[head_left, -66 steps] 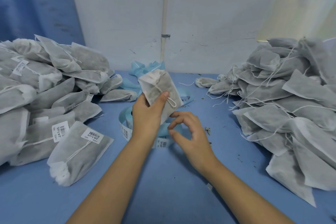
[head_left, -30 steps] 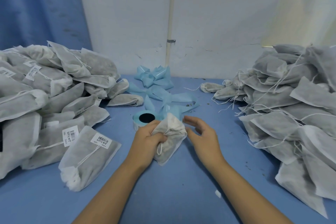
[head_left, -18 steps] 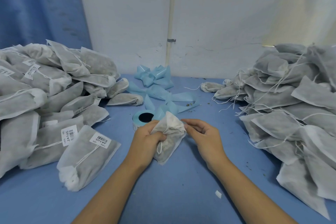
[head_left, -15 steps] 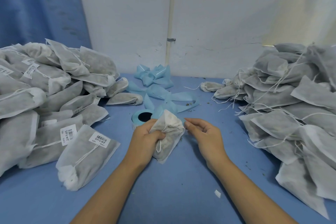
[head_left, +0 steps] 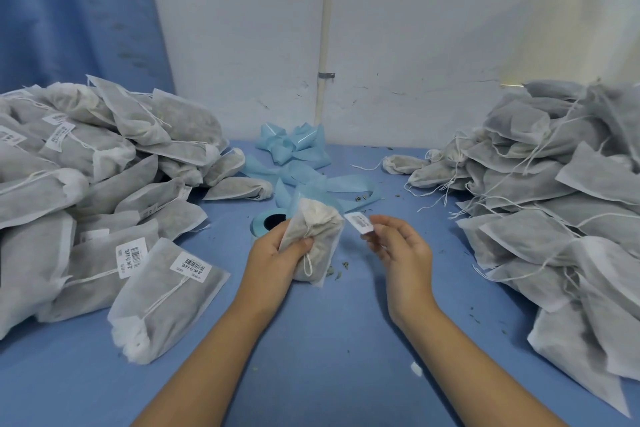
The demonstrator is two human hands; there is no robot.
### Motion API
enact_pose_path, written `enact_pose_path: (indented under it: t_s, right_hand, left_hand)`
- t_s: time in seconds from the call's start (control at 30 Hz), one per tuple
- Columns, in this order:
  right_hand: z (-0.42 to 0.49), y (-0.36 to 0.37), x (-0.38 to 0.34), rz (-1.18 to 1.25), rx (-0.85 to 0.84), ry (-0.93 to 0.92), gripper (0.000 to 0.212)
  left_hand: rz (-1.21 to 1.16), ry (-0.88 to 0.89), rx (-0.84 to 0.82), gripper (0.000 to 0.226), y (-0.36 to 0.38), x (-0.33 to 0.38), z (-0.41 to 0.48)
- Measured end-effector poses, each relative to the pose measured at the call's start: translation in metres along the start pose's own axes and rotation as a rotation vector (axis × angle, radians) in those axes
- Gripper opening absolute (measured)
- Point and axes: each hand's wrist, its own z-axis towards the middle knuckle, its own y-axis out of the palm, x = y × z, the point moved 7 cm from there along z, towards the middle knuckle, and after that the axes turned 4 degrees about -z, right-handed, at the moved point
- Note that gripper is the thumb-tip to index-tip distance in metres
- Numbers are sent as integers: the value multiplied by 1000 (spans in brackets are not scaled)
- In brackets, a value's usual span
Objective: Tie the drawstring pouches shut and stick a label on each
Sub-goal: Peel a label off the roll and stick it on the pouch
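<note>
Left hand (head_left: 277, 255) grips a pouch (head_left: 313, 239); right hand (head_left: 398, 248) pinches a label (head_left: 359, 221) beside it

Grey tied pouch (head_left: 313, 239) upright on table, white label (head_left: 360, 220) just beside its top

The pouch (head_left: 313, 239) in my left hand (head_left: 273, 253) is mottled grey with a creamy-white bunched top and a white drawstring. The label (head_left: 360, 221) pinched in my right hand (head_left: 401, 250) is white with dark print (too blurry to read, sorry). The table (head_left: 329, 340) is flat mid blue, speckled with dark greenish flecks. The label roll (head_left: 268, 224) is pale sky blue with a black core, same pale blue as the backing strip (head_left: 298, 156) at centre frame. The left pile (head_left: 104, 184) is grey pouches with white stickers and black barcodes. The right pile (head_left: 554, 184) is grey with white strings. The curtain (head_left: 69, 10) at upper left is deep blue, and the wall (head_left: 398, 28) is off-white.
</note>
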Motion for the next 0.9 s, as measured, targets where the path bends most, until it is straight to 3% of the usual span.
enact_pose_path:
  t_s: [0.07, 0.2, 0.4, 0.67, 0.9]
  right_hand:
    - [-4, 8, -1, 15, -50, 0, 23]
    - [-20, 31, -10, -88, -317, -120, 40]
    - [-40, 52, -7, -576, -511, -364, 47]
    - [-40, 53, -3, -780, -465, -466, 44]
    - [-33, 45, -7, -876, -281, -471, 60]
  left_hand:
    - [-29, 1, 34, 31, -4, 2, 1]
    - [-121, -39, 76, 28, -7, 0, 3]
    - [-158, -53, 7, 35, -1, 4, 0]
    - [-179, -64, -36, 24, 7, 5, -3]
    - [-180, -104, -5, 14, 17, -1, -7]
